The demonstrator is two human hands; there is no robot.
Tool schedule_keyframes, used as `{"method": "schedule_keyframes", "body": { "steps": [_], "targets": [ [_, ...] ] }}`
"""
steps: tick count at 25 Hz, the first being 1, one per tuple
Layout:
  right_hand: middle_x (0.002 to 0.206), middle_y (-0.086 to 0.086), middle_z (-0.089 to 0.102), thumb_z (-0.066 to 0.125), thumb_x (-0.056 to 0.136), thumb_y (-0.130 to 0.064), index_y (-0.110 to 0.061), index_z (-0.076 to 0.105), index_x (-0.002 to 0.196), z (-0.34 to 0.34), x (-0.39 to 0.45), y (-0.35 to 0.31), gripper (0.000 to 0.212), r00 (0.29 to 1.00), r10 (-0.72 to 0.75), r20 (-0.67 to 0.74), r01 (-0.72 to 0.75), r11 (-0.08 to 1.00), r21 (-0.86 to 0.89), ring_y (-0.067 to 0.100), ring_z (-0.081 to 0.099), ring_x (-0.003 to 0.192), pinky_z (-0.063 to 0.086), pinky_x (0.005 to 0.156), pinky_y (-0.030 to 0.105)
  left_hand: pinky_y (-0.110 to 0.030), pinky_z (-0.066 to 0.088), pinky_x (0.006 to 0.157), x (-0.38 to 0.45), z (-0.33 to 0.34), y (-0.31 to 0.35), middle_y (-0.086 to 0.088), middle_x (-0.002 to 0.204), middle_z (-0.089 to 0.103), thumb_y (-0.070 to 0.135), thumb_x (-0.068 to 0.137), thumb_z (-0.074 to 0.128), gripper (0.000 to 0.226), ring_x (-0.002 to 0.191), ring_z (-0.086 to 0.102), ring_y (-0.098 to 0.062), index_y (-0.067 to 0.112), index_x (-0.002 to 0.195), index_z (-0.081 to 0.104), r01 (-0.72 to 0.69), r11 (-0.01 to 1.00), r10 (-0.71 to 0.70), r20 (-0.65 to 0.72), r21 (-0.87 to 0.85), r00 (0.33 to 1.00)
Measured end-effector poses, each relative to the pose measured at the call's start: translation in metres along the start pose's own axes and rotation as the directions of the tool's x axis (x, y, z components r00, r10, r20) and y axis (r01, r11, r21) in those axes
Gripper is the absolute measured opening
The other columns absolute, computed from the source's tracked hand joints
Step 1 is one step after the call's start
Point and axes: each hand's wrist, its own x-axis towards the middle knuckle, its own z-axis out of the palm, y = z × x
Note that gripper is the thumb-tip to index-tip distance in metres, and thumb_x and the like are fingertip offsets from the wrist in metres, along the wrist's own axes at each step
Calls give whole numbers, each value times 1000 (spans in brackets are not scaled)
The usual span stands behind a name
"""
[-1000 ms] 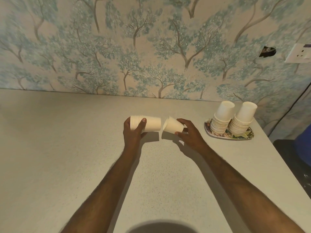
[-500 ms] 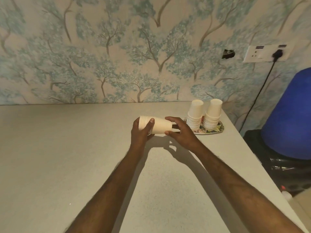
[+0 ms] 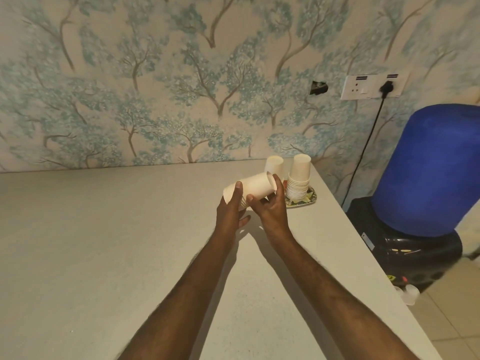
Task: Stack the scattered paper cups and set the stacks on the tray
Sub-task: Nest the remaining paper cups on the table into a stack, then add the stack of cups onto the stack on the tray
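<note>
Both hands, left hand (image 3: 230, 209) and right hand (image 3: 270, 205), gripped a tilted cup stack (image 3: 253, 189), hiding part of two stacks (image 3: 298, 181) on the tray (image 3: 310, 198).

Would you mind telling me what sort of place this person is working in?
Probably a home or small office pantry corner: a plain counter against tree-patterned wallpaper, a water dispenser carrying a blue bottle, and a wall socket with a plug in it.
</note>
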Motion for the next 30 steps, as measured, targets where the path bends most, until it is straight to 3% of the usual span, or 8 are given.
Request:
{"method": "schedule_keyframes", "body": {
  "steps": [3,7,11,13,15,17,21,30],
  "targets": [
    [151,14,46,76,81,6,-19,12,157,3,-2,4,102,998,15,-56,-16,1000,-12,28,58,128,51,102,49,-54,50,107,1,17,-7,-9,130,69,69,93,48,66,118,67,-27,24,140,55,42,999,-40,62,-27,997],
    [142,15,53,83,77,-5,-14,23,153,-7,6,4,98,989,25,-146,-48,987,-151,28,60,123,54,99,50,-53,42,115,8,33,-13,-11,139,63,81,91,20,84,129,59,-28,26,146,51,121,992,-116,111,-40,987],
    [136,14,56,85,75,-8,-8,32,146,-39,34,-8,89,981,-14,-195,-27,978,-209,27,59,120,53,99,51,-31,46,98,9,29,-40,1,134,65,68,100,26,56,128,57,-21,33,125,61,-25,981,4,108,190,994],
    [135,12,56,85,75,-10,-10,32,146,-57,53,-21,89,972,-65,-225,7,969,-247,26,59,119,54,96,46,-40,47,107,13,15,-70,-5,141,61,61,100,44,52,131,56,-22,22,131,59,-189,802,160,101,566,982],
    [135,9,56,86,74,-15,-12,31,146,-76,77,-36,91,960,-139,-242,53,942,-331,24,59,118,53,95,42,-48,24,125,20,0,-102,-9,161,38,62,101,40,70,151,33,-25,15,153,41,-289,301,207,234,909,950],
    [138,9,56,87,73,-20,-13,30,148,-92,103,-51,95,947,-207,-245,91,905,-415,24,58,121,50,97,38,-45,2,129,27,-7,-117,-9,170,13,68,100,22,81,158,6,-26,13,160,23,-286,29,199,275,958,941],
    [143,8,53,89,69,-20,-14,28,151,-110,149,-66,102,937,-299,-181,142,798,-585,22,54,125,45,94,28,-44,-4,128,33,-6,-122,-9,171,1,74,94,-2,92,158,-5,-26,13,162,12,-304,-52,195,308,951,931],
    [142,8,52,90,68,-22,-16,32,148,-123,180,-32,99,969,-234,-80,110,699,-706,27,52,127,47,103,44,-43,-3,129,34,-9,-125,-7,170,-6,73,95,-1,89,157,-10,-24,15,162,7,-305,-77,178,314,949,933]
  ]
}}
